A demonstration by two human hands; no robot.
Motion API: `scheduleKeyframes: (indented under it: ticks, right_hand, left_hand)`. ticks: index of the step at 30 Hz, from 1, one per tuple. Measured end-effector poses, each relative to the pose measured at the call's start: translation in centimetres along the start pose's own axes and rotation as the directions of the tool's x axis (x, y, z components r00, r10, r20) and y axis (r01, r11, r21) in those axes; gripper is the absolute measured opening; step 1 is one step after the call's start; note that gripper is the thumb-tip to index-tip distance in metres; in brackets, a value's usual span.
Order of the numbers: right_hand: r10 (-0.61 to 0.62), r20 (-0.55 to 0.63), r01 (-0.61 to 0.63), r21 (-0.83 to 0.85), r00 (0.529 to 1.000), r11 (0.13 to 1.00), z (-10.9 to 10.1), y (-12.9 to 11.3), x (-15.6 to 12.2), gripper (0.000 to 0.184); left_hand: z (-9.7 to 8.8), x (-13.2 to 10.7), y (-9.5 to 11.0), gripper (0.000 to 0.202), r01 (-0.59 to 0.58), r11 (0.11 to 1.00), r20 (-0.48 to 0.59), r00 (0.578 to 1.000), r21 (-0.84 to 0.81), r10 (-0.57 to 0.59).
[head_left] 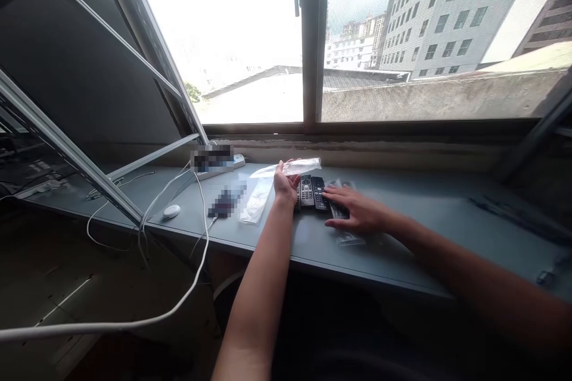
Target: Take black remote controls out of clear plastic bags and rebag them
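My left hand is raised a little above the desk, its fingers closed around a clear plastic bag. Right beside it lie a grey remote control and a black remote control, side by side; part of another is hidden behind the hand. My right hand is spread, palm down, over a remote control in a clear plastic sleeve, which it partly covers. Its thumb and fingers are apart. To the left of my left hand, another clear plastic bag rests flat.
The grey desk runs along beneath a window. On the left are a blurred dark device with a cable, a white round object, a power strip and a metal frame. A white cable hangs across the front.
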State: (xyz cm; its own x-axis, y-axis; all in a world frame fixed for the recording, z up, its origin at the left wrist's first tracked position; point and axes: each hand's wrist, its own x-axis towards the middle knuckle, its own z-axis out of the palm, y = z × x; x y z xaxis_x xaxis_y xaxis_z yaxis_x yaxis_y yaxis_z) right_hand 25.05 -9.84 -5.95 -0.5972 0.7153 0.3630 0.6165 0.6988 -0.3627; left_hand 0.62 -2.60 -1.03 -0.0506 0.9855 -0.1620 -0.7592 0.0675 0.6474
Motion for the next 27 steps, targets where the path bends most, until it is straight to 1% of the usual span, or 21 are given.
scheduleKeyframes:
  ticks: [3, 5, 7, 10, 14, 16, 19, 21, 23, 27]
  right_hand:
    - [0.004, 0.042, -0.005, 0.017, 0.999, 1.0, -0.3, 0.0, -0.2, 0.111]
    - [0.029, 0.077, -0.03, 0.019, 0.997, 0.999, -0.6, -0.1, -0.2, 0.118]
    - [0.053, 0.099, -0.054, 0.016, 0.994, 0.998, -0.7, -0.2, -0.3, 0.117]
    - [0.063, 0.098, -0.065, 0.012, 0.993, 0.998, -0.5, -0.1, -0.4, 0.112]
    - [0.055, 0.103, -0.057, 0.011, 0.993, 0.998, -0.4, 0.1, -0.5, 0.116]
    - [0.08, 0.14, -0.081, 0.005, 0.987, 0.997, -0.7, 0.0, -0.5, 0.121]
    - [0.131, 0.24, -0.128, -0.028, 0.962, 0.991, -1.5, -0.5, -0.3, 0.126]
    - [0.146, 0.279, -0.141, -0.039, 0.949, 0.989, -1.9, -0.8, -0.2, 0.125]
    - [0.155, 0.284, -0.149, -0.043, 0.946, 0.988, -2.2, -1.1, -0.1, 0.123]
    - [0.18, 0.265, -0.166, -0.072, 0.947, 0.983, -2.2, -1.7, 0.1, 0.125]
  left_hand:
    - [0.0, -0.1, 0.0, 0.041, -0.011, 1.0, 0.014, 1.0, 0.016, 0.011]
    - [0.0, -0.1, -0.1, 0.04, -0.019, 1.0, 0.022, 1.0, 0.021, 0.019]
    - [0.0, -0.1, -0.1, 0.039, -0.023, 0.999, 0.027, 0.999, 0.024, 0.023]
    - [0.0, 0.0, -0.2, 0.039, -0.022, 0.999, 0.034, 0.999, 0.035, 0.02]
    - [0.0, -0.1, -0.3, 0.039, -0.028, 0.998, 0.052, 0.998, 0.053, 0.025]
    - [0.1, -0.2, -0.2, 0.039, -0.028, 0.998, 0.049, 0.998, 0.062, 0.025]
    - [0.1, -0.4, -0.2, 0.039, -0.027, 0.997, 0.046, 0.999, 0.07, 0.024]
    - [0.1, -0.5, -0.2, 0.038, -0.03, 0.997, 0.051, 0.998, 0.073, 0.026]
    - [0.1, -0.4, -0.2, 0.039, -0.03, 0.997, 0.054, 0.998, 0.075, 0.027]
    - [0.1, -0.4, -0.3, 0.04, -0.022, 0.997, 0.05, 0.999, 0.07, 0.019]
